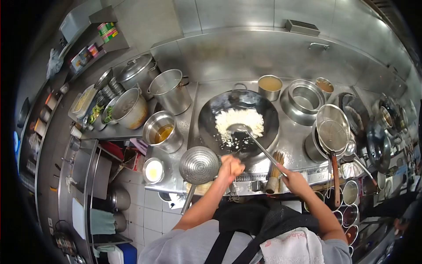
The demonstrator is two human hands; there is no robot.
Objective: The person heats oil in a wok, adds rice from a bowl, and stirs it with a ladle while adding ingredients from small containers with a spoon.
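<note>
A black wok (pixel 209 119) sits on the steel stove with white rice (pixel 239 119) heaped in it and loose grains scattered toward me. My right hand (pixel 295 181) is wrapped round the handle of a metal ladle (pixel 263 149), whose head rests in the rice. Close to the wok's near rim, my left hand (pixel 231 169) is closed in a fist; what it grips, if anything, is hidden. Just left of that hand lies a perforated metal skimmer (pixel 199 165), its handle pointing toward me.
Left of the wok stand a pot of amber liquid (pixel 162 132), a small white-filled container (pixel 153 170) and tall steel pots (pixel 171 90). To the right are a bamboo brush (pixel 275 174), a wire strainer (pixel 332 132) on a pot, and a broth pot (pixel 269 87) behind.
</note>
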